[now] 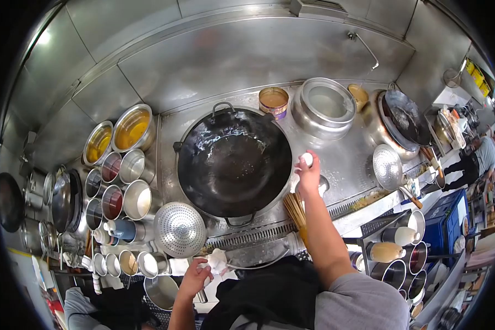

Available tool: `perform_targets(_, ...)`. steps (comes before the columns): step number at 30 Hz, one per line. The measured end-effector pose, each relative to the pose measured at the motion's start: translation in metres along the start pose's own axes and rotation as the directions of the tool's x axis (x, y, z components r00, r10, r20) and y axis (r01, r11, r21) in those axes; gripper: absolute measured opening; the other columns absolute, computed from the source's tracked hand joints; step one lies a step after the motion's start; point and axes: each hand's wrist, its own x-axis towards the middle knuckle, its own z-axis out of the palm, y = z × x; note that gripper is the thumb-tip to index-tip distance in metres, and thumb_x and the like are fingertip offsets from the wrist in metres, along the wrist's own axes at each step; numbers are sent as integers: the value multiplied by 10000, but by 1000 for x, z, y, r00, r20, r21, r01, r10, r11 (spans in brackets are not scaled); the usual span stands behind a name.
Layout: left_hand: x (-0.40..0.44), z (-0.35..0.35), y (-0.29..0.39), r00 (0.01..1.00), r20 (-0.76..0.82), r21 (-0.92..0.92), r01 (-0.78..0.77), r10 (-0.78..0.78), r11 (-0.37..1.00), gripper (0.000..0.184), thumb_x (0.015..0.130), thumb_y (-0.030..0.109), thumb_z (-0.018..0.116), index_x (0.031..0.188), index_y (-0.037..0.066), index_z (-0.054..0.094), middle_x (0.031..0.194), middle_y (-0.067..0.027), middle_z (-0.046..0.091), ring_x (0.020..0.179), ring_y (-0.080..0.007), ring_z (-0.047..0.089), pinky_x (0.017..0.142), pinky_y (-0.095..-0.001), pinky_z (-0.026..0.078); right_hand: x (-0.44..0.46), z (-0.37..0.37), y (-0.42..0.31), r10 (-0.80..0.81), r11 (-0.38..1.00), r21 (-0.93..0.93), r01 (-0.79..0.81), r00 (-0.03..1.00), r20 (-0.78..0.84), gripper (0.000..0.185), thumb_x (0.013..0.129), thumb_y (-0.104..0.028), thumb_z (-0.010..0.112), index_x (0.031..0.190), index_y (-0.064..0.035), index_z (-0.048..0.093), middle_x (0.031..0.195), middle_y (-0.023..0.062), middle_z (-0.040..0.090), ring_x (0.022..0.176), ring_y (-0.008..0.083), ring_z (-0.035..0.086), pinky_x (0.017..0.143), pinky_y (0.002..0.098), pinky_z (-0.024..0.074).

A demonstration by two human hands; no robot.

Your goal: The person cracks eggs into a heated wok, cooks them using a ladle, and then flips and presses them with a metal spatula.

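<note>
My right hand (309, 171) is closed on a small white round object (307, 159), just right of the big black wok (235, 164). A bamboo brush (296, 212) lies below that hand, near my forearm. My left hand (194, 279) is low in the view, its fingers curled, beside a crumpled white cloth (218, 260) and under the perforated ladle (180, 230). A metal handle (202, 296) shows next to it; whether the fingers hold anything is unclear. The wok looks dark and wet inside.
Bowls of yellow liquid (133, 130) and metal sauce pots (139, 199) stand left. Behind are an open can (273, 99) and a large steel pot (325, 107). Another strainer (388, 166) and wok (406, 116) are right. Other people (484, 157) stand at the far right and lower left.
</note>
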Motion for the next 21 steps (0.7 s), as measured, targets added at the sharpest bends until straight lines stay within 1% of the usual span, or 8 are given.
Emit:
perform_targets(1,0,-1,-3,1000,0,-26,-28,28,999,401,1005,237,623,1318,25,489,776,-65,699,619,-113,580,545,-285,454,-3,7,-23,115,957,261,-128,991,68,441,988,-152,660,1391,-154,482,1183,130,648,785,143,580,690,297,496)
perform_targets(2,-2,-2,-3,1000,-4,-93,7,-7,996,392,1007,213,617,1319,16,485,777,-76,695,647,-121,598,569,-284,461,-5,14,-43,170,842,464,-273,953,252,442,986,-219,671,1387,-136,505,1197,145,649,763,161,570,681,305,496)
perform_targets(5,-10,-3,4,999,-43,-129,26,-32,991,388,1009,204,614,1319,10,482,775,-79,691,652,-125,599,581,-287,465,-1,26,-59,117,695,561,-450,841,529,437,960,-213,692,1350,-85,542,1196,159,662,761,177,562,648,316,479)
perform_targets(9,-14,0,-8,994,-78,-177,62,-77,982,397,1002,208,618,1326,20,486,783,-81,697,637,-116,593,524,-281,454,-4,42,-66,21,664,581,-471,788,615,441,969,-234,681,1360,-76,548,1169,148,648,743,159,549,627,301,466)
perform_targets(12,-17,6,-10,992,-96,-102,72,-82,992,397,999,223,623,1321,30,496,787,-78,704,627,-107,587,499,-277,448,-8,43,-70,65,686,548,-479,790,609,463,956,-208,691,1372,-89,528,1163,131,662,757,173,547,628,314,461)
perform_targets(15,-18,8,-5,990,-95,-84,95,-103,992,391,998,229,625,1316,34,505,784,-71,708,628,-102,584,506,-278,454,-12,34,-76,134,781,464,-417,838,529,468,954,-188,691,1378,-91,516,1132,98,660,770,176,559,622,309,464)
perform_targets(18,-13,7,-8,992,-78,-158,87,-101,984,392,996,230,626,1316,36,507,775,-66,705,622,-97,578,514,-274,455,-9,5,-65,197,863,328,-385,853,484,466,952,-159,690,1380,-108,513,1120,66,648,819,184,594,634,297,479)
perform_targets(21,-9,8,-7,992,-84,-96,90,-99,991,389,996,224,625,1317,38,507,779,-66,706,617,-96,570,519,-270,447,-17,-6,-62,268,920,202,-336,915,302,458,945,-103,679,1374,-131,523,1106,41,636,873,179,618,663,299,510)
